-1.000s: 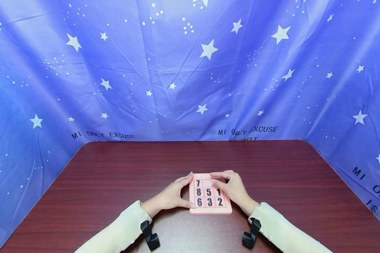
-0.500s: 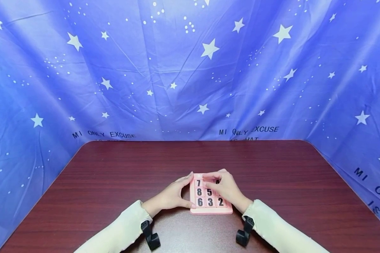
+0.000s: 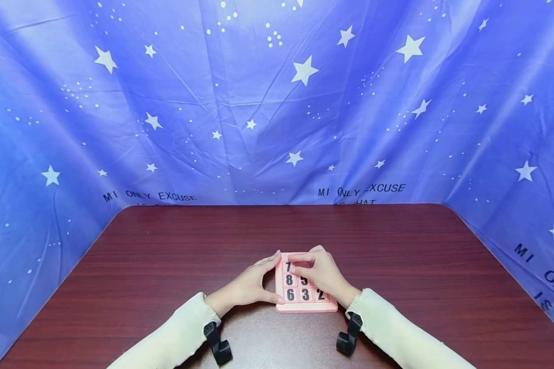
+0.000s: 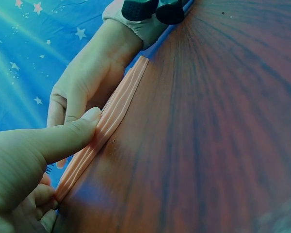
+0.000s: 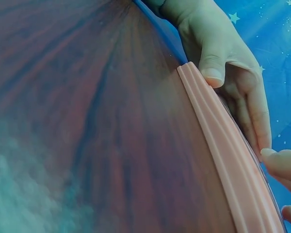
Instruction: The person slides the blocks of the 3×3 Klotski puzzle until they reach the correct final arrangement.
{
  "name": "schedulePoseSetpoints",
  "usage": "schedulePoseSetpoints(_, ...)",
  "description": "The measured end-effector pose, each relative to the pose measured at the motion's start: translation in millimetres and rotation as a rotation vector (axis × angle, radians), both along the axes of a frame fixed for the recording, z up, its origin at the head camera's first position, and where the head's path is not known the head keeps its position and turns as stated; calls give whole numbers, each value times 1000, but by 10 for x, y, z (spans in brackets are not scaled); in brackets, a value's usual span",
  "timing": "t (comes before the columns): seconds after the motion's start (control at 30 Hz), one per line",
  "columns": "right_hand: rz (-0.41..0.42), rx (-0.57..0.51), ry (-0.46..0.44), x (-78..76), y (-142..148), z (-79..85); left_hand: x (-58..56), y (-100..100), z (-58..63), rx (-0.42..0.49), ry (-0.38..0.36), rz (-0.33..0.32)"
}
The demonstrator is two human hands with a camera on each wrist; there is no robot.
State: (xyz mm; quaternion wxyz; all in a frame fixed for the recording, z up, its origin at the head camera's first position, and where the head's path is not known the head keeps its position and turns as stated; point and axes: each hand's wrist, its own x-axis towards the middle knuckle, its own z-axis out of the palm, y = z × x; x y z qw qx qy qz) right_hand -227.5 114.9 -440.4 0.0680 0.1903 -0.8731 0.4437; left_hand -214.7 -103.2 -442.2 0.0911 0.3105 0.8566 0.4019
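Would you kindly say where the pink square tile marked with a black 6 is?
In the head view, the 6 tile sits bottom left on the pink rectangular board, below the 8 tile and left of the 3 tile.

Pale cream long sleeves (image 3: 173, 330) end in cuffs (image 3: 209, 307), each bearing a black, hook-shaped camera (image 3: 222, 352).

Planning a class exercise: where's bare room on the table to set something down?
Bare table: between the pink number board and the curtain, and outside each sleeve. Crowded: the board, with the left hand at its left edge, the right hand over its upper part.
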Motion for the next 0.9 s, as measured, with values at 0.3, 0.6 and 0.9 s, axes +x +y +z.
schedulePoseSetpoints(0.3, 19, 12, 28, 0, -27, -10, 8, -15, -3, -5, 53, -18)
schedulePoseSetpoints(0.6, -29, 46, 14, 17, -24, 21, 11, -7, 20, -9, 16, -11)
schedulePoseSetpoints(0.9, -30, 69, 17, 22, 4, 39, 0, -8, 5, -24, 25, -15)
